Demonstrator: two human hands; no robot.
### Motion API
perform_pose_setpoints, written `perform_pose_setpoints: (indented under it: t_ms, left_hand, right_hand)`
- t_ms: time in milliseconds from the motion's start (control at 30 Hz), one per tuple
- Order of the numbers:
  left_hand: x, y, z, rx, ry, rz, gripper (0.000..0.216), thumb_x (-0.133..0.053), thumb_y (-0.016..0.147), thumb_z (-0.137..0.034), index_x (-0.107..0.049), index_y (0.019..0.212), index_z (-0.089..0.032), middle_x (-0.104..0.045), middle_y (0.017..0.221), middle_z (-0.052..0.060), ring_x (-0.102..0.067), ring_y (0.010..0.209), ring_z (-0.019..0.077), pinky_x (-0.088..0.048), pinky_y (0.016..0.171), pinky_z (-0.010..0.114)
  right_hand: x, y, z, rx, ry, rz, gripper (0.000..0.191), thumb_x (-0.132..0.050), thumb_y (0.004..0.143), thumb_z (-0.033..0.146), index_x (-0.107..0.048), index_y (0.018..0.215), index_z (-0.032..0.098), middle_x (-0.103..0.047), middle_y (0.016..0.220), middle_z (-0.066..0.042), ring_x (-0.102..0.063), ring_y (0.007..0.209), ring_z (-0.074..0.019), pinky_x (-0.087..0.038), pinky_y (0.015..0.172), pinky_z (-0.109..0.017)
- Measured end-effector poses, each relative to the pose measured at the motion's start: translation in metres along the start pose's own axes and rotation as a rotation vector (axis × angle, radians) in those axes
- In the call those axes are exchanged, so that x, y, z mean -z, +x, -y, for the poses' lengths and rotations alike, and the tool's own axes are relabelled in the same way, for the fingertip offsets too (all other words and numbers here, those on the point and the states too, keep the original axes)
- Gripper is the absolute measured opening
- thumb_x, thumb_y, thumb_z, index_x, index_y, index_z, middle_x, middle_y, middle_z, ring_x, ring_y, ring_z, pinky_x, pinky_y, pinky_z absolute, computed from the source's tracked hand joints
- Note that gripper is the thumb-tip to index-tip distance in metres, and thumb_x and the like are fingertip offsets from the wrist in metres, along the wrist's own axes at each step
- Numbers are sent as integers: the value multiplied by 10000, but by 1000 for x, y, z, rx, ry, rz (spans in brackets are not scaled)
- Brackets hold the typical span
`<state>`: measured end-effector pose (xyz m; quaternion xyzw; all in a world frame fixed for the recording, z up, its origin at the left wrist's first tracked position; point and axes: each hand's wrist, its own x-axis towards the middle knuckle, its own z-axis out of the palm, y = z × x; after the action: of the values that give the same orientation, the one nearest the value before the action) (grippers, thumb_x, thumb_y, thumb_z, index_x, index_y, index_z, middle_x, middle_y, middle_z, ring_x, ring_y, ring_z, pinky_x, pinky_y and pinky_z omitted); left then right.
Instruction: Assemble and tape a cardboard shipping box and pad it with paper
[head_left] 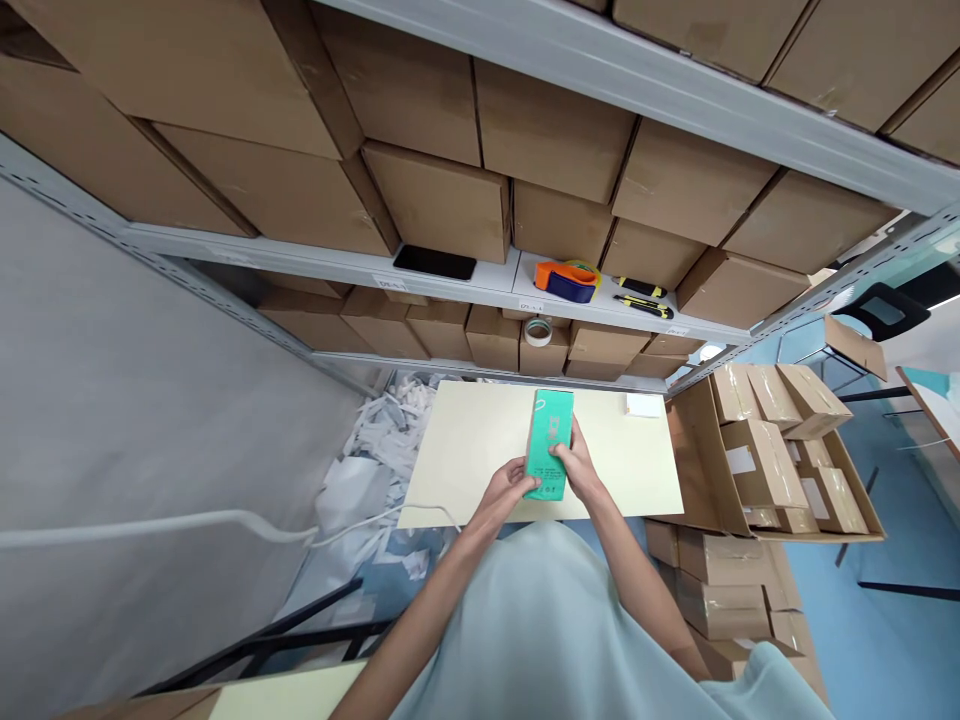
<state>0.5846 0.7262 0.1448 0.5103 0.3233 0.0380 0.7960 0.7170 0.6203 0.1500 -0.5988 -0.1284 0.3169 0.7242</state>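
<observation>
A tall green box (550, 425) with printed text is held between my two hands above the pale yellow tabletop (472, 430). My left hand (508, 486) grips its lower left corner, thumb resting on the front face. On the right edge, my right hand (576, 460) is closed round the box, with its thumb across the front. The fingers behind the box are hidden. A small white stack of cards or labels (643, 405) lies at the table's far right corner.
Shelves of cardboard boxes (555, 130) rise ahead, their ledge bearing a black phone (435, 262), an orange-and-blue tape dispenser (566, 281) and yellow-black cutters (643, 305). White paper scraps (390, 430) heap at left. A large carton (697, 460) of packed boxes stands right. A white cable (255, 522) crosses left.
</observation>
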Motion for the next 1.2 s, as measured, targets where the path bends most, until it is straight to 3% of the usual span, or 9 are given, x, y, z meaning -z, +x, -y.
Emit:
perform_pose_setpoints:
  t_ms: [133, 333, 500, 633, 767, 900, 1100, 1200]
  left_hand:
    - [-6, 6, 6, -37, 5, -85, 464, -835, 610, -375, -736, 1030, -202, -848, 1140, 121, -773, 1211, 372, -612, 1056, 490]
    - [-10, 16, 14, -77, 87, -258, 475, -840, 578, -370, -693, 1006, -227, -829, 1049, 78, -783, 1108, 330, -608, 1028, 466]
    - [-10, 14, 16, -68, 58, -174, 497, -872, 587, -397, -704, 1026, -237, -834, 1091, 85, -771, 1170, 345, -597, 1064, 476]
    - [-12, 8, 14, -22, 30, -106, 557, -931, 552, -447, -710, 1016, -230, -829, 1078, 95, -771, 1153, 357, -603, 1046, 481]
    - [-7, -3, 5, 22, -103, 114, 532, -888, 692, -549, -754, 1081, -210, -822, 1111, 119, -767, 1141, 342, -592, 1059, 487]
    - [-1, -9, -1, 115, -283, 318, 481, -812, 741, -553, -800, 1073, -205, -819, 1213, 162, -743, 1232, 381, -580, 1097, 536]
    - [-8, -8, 8, 147, -279, 265, 539, -866, 677, -463, -819, 1138, -188, -816, 1286, 192, -745, 1255, 403, -597, 1085, 575]
    - [-6, -5, 10, 118, -208, 183, 562, -887, 659, -455, -807, 1144, -183, -832, 1253, 184, -755, 1256, 400, -602, 1080, 536]
  right_hand:
    - [3, 3, 0, 7, -38, -15, 976, -746, 737, 299, -452, 1667, 309, -745, 1276, -53, -703, 1147, -271, -591, 1027, -411]
    - [9, 8, -5, -26, -70, -97, 1091, -813, 738, 327, -377, 1738, 326, -652, 1477, -105, -669, 1326, -284, -594, 1085, -426]
    - [6, 10, -3, -62, -44, -103, 1112, -813, 755, 319, -340, 1762, 301, -742, 1351, -78, -730, 1177, -264, -614, 1047, -423]
    - [7, 14, 1, -56, -23, -92, 1002, -784, 728, 271, -466, 1678, 287, -798, 1202, -30, -737, 1016, -243, -640, 945, -403]
    - [15, 14, 5, -151, 76, -84, 669, -760, 661, 285, -719, 1329, 263, -827, 1042, -2, -741, 892, -246, -642, 794, -352]
    - [21, 10, 2, -268, 232, -113, 404, -741, 620, 363, -772, 1002, 236, -845, 940, -34, -754, 809, -284, -652, 720, -390]
    - [21, 6, -7, -297, 271, -63, 379, -738, 661, 422, -781, 985, 228, -854, 927, -55, -769, 811, -313, -654, 726, -432]
    - [24, 6, -6, -219, 258, 3, 561, -768, 693, 397, -767, 1232, 238, -849, 1059, -50, -782, 967, -309, -648, 873, -434]
